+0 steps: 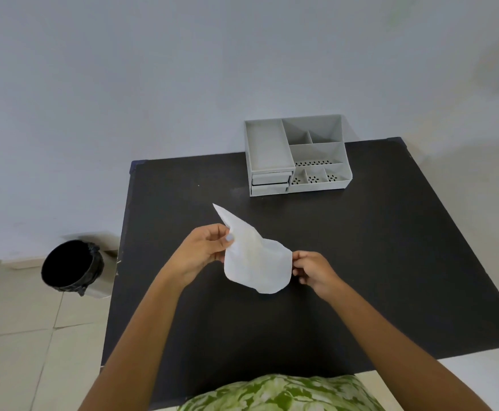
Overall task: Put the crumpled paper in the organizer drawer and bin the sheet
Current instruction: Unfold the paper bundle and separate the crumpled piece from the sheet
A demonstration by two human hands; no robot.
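A white paper sheet [254,256] is held bent above the middle of the black table [390,247], one corner pointing up and away. My left hand [204,250] pinches its left edge and my right hand [313,269] pinches its right edge. A grey desk organizer [297,154] stands at the table's far edge, with two small drawers [270,183] stacked at its front left, both shut or nearly shut. A bin lined with a black bag [72,266] stands on the floor left of the table. No separate crumpled paper shows.
The organizer has several open compartments on top, some with perforated floors. A pale wall rises behind the table. Light floor tiles [20,336] lie to the left around the bin. My green patterned clothing [284,394] fills the bottom edge.
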